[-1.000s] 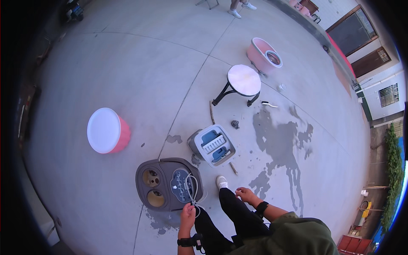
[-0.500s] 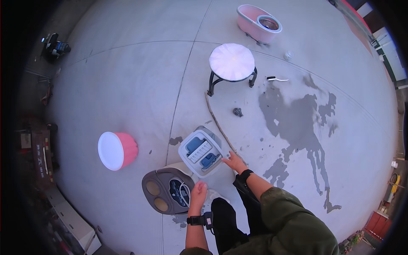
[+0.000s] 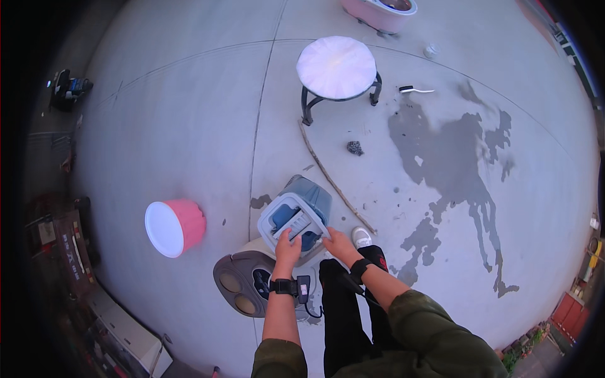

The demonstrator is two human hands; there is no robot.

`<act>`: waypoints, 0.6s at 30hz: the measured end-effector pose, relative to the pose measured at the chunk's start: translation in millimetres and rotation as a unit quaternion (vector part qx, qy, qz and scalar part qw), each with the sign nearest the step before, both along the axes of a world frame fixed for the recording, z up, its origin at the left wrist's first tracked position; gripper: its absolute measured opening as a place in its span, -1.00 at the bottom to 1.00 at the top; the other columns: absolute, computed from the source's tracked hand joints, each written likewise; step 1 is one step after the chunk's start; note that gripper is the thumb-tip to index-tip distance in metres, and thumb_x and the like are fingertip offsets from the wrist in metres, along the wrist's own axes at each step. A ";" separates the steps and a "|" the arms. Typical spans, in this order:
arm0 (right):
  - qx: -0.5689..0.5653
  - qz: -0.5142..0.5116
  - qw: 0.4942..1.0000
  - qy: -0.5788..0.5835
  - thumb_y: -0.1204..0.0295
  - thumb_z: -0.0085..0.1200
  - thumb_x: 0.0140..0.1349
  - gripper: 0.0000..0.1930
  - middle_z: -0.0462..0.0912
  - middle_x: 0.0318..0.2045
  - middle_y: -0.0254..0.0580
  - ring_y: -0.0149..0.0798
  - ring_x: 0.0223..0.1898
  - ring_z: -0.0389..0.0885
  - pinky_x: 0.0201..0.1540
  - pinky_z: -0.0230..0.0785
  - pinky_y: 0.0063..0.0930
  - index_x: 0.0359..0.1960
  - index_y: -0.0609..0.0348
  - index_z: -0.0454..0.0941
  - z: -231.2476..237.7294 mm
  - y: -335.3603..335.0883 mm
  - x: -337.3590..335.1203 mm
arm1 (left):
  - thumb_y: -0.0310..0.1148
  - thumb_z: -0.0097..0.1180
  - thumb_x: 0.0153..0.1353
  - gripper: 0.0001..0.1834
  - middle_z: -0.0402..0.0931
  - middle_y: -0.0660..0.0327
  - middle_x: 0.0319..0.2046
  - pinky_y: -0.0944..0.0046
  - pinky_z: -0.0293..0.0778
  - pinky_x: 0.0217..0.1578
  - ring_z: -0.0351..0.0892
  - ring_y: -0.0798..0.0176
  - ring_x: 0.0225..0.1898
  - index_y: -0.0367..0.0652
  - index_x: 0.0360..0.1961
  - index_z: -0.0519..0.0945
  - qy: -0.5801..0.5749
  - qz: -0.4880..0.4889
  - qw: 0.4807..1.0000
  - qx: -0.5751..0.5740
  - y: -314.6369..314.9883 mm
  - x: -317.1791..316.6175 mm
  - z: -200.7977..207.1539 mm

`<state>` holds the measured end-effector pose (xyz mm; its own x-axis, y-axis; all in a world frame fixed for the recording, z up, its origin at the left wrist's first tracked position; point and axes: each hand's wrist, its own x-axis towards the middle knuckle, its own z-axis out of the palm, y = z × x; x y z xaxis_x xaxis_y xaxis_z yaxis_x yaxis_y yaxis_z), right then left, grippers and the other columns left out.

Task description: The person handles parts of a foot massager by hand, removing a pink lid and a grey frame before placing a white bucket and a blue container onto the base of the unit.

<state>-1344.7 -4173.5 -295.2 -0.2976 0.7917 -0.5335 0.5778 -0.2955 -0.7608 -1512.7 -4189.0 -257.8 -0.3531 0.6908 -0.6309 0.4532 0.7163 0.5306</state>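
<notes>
A blue-grey mop bucket [image 3: 320,191] with a pale squared rim stands tilted toward me, just in front of my legs. Inside its mouth show a white ribbed insert and blue parts. My left hand [image 3: 288,248] is closed at the near side of the rim, its fingertips over the edge. On the right side of the rim, my right hand [image 3: 341,246] grips with bent fingers. Directly left of the bucket and partly behind my left hand sits a brown and cream appliance [image 3: 234,286] with two round beige pads.
A pink tub [image 3: 192,225] with a white top stands left. Ahead are a round stool [image 3: 336,68], a stick [image 3: 328,175], a dark lump [image 3: 355,148], a brush [image 3: 416,90] and a pink oval basin [image 3: 378,17]. Wet patches [image 3: 444,151] mark the concrete at right.
Both hands have come onto the bucket's rim; before, they were at its sides with fingers apart. The bucket now tips more toward me, showing more of its outer wall. My view has shifted.
</notes>
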 end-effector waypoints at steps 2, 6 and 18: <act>-0.022 -0.032 0.999 0.029 0.36 -0.08 0.02 -0.67 0.50 -0.37 0.16 0.14 -0.27 0.44 -0.22 0.29 -0.12 -0.17 0.23 0.36 27.1 -0.4 -6.9 | -0.21 0.04 0.01 -0.51 0.36 -0.07 -0.10 0.21 0.27 -0.06 0.36 -0.04 -0.07 -0.31 -0.08 0.34 0.006 0.003 1.000 0.014 -13.4 -5.5 12.7; -0.006 0.033 0.998 0.057 0.40 -0.07 0.01 -0.67 0.49 -0.36 0.16 0.14 -0.29 0.45 -0.27 0.32 -0.16 -0.16 0.25 0.35 54.2 -13.0 -16.5 | -0.18 0.08 -0.01 -0.44 0.29 -0.10 -0.04 0.20 0.24 -0.02 0.29 -0.07 -0.01 -0.32 -0.04 0.29 0.007 0.001 0.990 0.138 -35.9 9.1 50.7; -0.011 0.238 0.967 0.090 0.36 -0.09 0.04 -0.78 0.50 -0.48 0.14 0.10 -0.39 0.48 -0.35 0.33 -0.14 -0.37 0.28 0.37 41.3 -121.5 -172.1 | -0.22 0.15 -0.10 -0.46 0.30 -0.07 -0.06 0.11 0.17 0.02 0.25 -0.09 -0.01 -0.28 -0.10 0.35 0.191 0.144 0.970 0.038 -175.8 -83.6 28.4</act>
<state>-1516.7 -4294.9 -253.8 -0.7147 0.5313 -0.4549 0.5116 -0.0463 -0.8580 -1596.3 -4364.8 -229.4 -0.7358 0.5687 -0.3677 0.4142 0.8075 0.4200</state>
